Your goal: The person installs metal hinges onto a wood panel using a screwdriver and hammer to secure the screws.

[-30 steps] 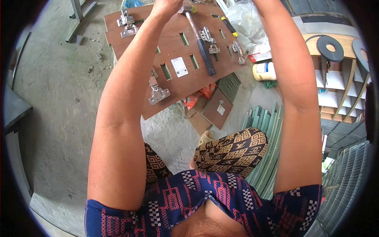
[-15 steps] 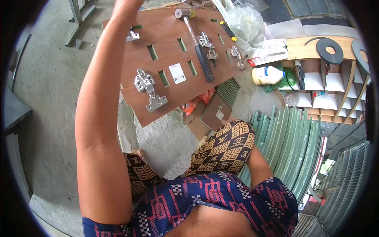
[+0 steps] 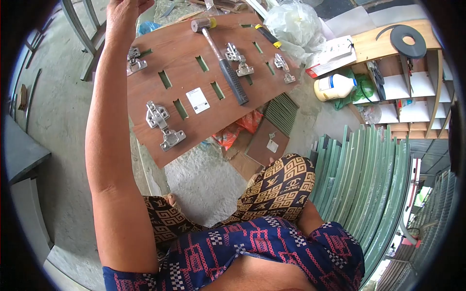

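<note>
My left arm stretches forward over the left side of a brown board with cut slots point(image 3: 145, 97). My left hand point(image 3: 125, 14) is at the top edge of the view, beyond the board's far left corner; most of its fingers are cut off, so any grip is hidden. Metal cabinet hinges lie on the board: one at the near left point(image 3: 164, 127), one by my forearm point(image 3: 136, 62), one in the middle point(image 3: 238, 59) and another at the right point(image 3: 283, 68). A hammer point(image 3: 224, 65) rests among them, beside a white label point(image 3: 197, 100). My right hand is hidden behind my right knee.
A yellow-and-black tool point(image 3: 268, 37) lies at the board's far right edge. Beyond are a plastic bag point(image 3: 293, 29), a white bottle point(image 3: 335, 88) and a wooden shelf unit point(image 3: 427, 34) holding a roll of dark edging point(image 3: 407, 41). Green-edged panels point(image 3: 361, 179) stand at my right.
My view has shifted, so the board and hinges sit further left in it. My left hand has come partly into sight at the top. The hammer and hinges keep their places on the board.
</note>
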